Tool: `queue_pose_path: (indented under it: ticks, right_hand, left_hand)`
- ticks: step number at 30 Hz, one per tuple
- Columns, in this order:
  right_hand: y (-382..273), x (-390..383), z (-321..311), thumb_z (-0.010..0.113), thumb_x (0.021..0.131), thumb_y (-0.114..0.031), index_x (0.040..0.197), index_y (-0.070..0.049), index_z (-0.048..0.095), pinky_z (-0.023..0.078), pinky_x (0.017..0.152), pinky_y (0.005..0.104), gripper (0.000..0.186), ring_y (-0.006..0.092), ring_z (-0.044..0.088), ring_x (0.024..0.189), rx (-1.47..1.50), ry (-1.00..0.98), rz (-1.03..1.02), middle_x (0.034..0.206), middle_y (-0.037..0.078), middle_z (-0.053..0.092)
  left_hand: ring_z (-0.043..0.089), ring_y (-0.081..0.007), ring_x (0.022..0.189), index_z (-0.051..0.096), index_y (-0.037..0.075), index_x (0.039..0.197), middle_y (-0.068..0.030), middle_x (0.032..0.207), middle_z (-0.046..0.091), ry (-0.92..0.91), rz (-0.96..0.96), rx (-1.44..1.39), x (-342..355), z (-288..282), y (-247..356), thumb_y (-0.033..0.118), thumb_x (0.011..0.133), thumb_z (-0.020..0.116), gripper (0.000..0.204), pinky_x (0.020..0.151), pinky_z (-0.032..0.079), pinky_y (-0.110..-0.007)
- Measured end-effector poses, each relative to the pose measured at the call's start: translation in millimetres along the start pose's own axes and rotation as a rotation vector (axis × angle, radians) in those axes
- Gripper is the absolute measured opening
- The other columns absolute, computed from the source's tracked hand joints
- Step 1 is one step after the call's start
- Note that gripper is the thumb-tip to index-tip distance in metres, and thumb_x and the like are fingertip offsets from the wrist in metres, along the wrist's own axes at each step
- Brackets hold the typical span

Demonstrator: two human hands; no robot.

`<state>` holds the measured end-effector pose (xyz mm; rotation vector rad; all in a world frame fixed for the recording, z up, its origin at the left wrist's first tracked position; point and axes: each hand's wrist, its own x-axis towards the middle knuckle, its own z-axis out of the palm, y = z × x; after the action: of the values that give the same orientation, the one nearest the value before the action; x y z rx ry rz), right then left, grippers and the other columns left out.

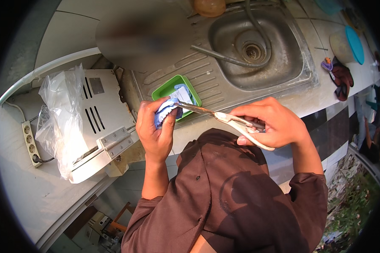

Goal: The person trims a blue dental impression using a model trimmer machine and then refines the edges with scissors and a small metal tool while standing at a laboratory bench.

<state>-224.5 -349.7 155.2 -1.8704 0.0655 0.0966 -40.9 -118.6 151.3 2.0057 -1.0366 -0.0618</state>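
My left hand (pixel 155 128) grips a crumpled blue packet (pixel 165 110), held up just in front of a green plastic tray (pixel 156 92). My right hand (pixel 269 124) holds white-handled scissors (pixel 225 117), their metal blades pointing left, with the tip against the blue packet near my left fingers. Another blue packet with a white label (pixel 184 95) lies in the tray, on the ribbed steel drainboard (pixel 205 96).
A steel sink (pixel 283 46) with a grey hose (pixel 240 63) is beyond. At left are a metal machine (pixel 101 92), a plastic bag (pixel 59 114) and a power strip (pixel 30 139). At right are dark gloves (pixel 342 78) and a container with blue lid (pixel 354 44).
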Motion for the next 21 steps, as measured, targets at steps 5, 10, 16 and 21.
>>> queue_pose_path:
  ticks: [5,10,16,21]
  right_hand:
    - [6.9,-0.4,1.9,0.085,0.073,-0.03,0.115,-0.001,0.066,0.05,0.063,0.0316,0.054,0.0269,0.066,0.069,0.031,0.005,-0.037,0.086,0.014,0.069]
    - [13.3,0.0,5.4,0.081,0.078,-0.025,0.112,0.001,0.066,0.048,0.056,0.0322,0.045,0.026,0.063,0.064,0.05,0.076,-0.151,0.08,0.014,0.068]
    - [16.9,-0.4,8.9,0.082,0.078,-0.025,0.114,0.0,0.067,0.048,0.056,0.0309,0.046,0.0242,0.064,0.063,0.083,0.083,-0.158,0.081,0.013,0.069]
    - [16.6,-0.9,7.7,0.083,0.077,-0.025,0.115,0.0,0.067,0.048,0.056,0.0296,0.047,0.022,0.064,0.063,0.085,0.061,-0.113,0.081,0.012,0.07]
  left_hand:
    - [0.058,-0.0205,0.077,0.065,-0.002,0.104,-0.0107,0.088,0.062,-0.007,-0.041,-0.072,1.8,-1.8,1.8,0.005,0.083,0.072,0.024,0.069,0.046,-0.029]
    - [0.057,-0.018,0.076,0.066,-0.002,0.104,-0.0092,0.087,0.061,-0.005,-0.074,-0.118,1.3,-3.8,2.3,0.006,0.084,0.072,0.022,0.068,0.044,-0.027]
    - [0.056,-0.015,0.077,0.066,-0.001,0.104,-0.0072,0.087,0.06,0.008,-0.151,-0.233,1.2,-5.1,-0.6,0.006,0.086,0.071,0.02,0.069,0.044,-0.026]
    - [0.057,-0.0152,0.077,0.066,-0.001,0.104,-0.0071,0.086,0.06,0.012,-0.226,-0.315,0.5,-5.6,1.9,0.007,0.085,0.072,0.021,0.069,0.044,-0.026]
